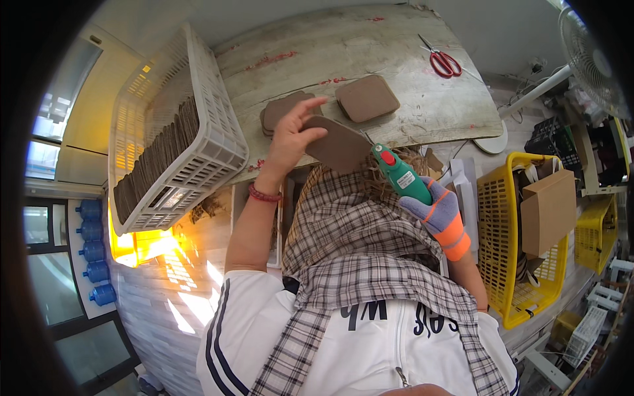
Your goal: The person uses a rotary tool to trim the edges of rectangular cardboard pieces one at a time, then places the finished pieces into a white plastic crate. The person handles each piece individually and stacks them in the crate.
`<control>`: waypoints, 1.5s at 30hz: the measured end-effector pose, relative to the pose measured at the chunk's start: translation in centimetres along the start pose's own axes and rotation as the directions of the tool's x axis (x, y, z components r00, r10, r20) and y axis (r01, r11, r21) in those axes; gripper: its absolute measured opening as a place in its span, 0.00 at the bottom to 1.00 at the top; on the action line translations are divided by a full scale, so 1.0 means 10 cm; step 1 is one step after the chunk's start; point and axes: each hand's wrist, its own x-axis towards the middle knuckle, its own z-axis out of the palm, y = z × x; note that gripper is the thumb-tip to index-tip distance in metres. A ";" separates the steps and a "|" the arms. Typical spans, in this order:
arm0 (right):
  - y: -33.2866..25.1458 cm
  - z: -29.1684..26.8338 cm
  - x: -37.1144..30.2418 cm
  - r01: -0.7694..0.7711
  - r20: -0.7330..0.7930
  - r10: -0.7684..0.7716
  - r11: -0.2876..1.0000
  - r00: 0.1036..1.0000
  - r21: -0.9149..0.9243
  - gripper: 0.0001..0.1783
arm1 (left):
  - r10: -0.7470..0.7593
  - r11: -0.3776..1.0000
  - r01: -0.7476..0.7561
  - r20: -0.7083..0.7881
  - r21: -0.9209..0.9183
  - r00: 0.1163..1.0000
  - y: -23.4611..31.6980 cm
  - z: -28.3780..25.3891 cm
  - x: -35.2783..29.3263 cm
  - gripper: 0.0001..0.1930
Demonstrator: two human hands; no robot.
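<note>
Flat brown rounded-square fibreboard pad (pixel 338 146): pinched at its left edge by bare left hand (pixel 290 135), above near table edge. Likely light, stiff, rough; best gripped by edges. Green glue gun (pixel 400 174): clasped in gloved right hand (pixel 441 214), nozzle touching pad.

In front of me the surface (pixel 396 59) has much bare room in its middle and far part, so I can pass a hand there freely. On the left side the white basket (pixel 198 125) full of brown pieces stands tilted and closes this way. Near my edge two stacks of brown pads (pixel 366 98) lie side by side, and my left hand (pixel 290 138) holds one more pad (pixel 340 146) just before them. The red scissors (pixel 444 63) lie at the far right corner, well apart. On my right, beside the surface, the yellow basket (pixel 505 231) with a cardboard box (pixel 548 211) blocks the low side.
</note>
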 end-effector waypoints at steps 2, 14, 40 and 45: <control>0.01 -0.07 -0.03 -0.042 -0.049 0.043 0.999 0.998 0.025 0.26 | 0.074 0.995 -0.090 -0.275 -0.046 0.959 -0.19 -0.47 0.16 0.24; 0.49 -0.17 0.00 -0.158 -0.128 0.181 0.973 0.975 0.171 0.23 | 0.516 0.056 -0.115 0.070 0.992 0.854 -0.66 0.19 0.72 0.25; 0.29 -0.22 0.07 -0.088 -0.250 0.193 0.922 0.949 0.377 0.17 | -0.210 0.387 -0.205 -0.302 -0.899 0.930 -0.59 1.37 0.72 0.17; 0.23 -0.22 0.06 -0.068 -0.242 0.176 0.916 0.954 0.396 0.15 | -0.240 0.273 -0.130 -0.198 -0.953 0.950 -0.67 1.48 0.72 0.20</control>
